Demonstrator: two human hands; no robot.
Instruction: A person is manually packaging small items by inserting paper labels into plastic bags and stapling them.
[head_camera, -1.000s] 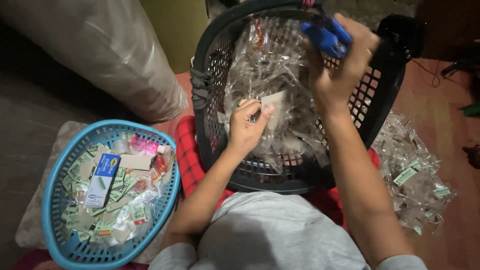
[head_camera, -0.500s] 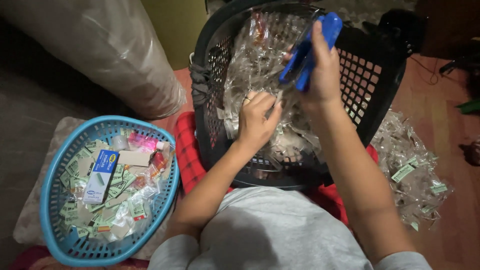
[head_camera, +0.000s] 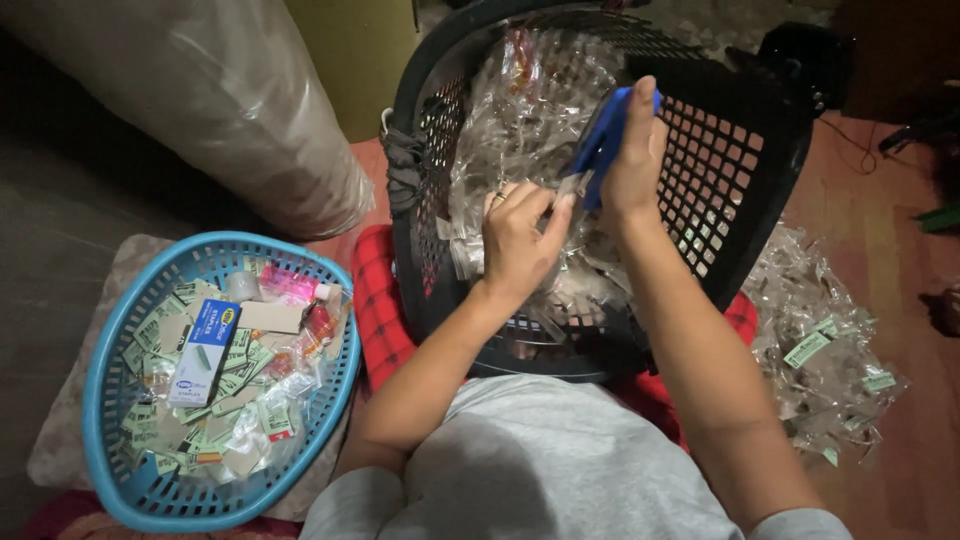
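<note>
Gripping: right hand (head_camera: 632, 165) fingers clamped around blue stapler (head_camera: 600, 140)
Pinching: left hand (head_camera: 515, 240) fingertips together on clear packet (head_camera: 572, 187)
Below: black basket (head_camera: 740, 190)

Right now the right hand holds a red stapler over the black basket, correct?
Not quite. The head view shows the stapler in the right hand is blue, not red. It is indeed held over the black basket.

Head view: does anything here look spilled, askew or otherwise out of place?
Mostly orderly. One thing stands out: a heap of clear packets lies loose on the floor beside the black basket, not in it. The right hand holds a blue stapler; the left hand pinches a packet.
</note>
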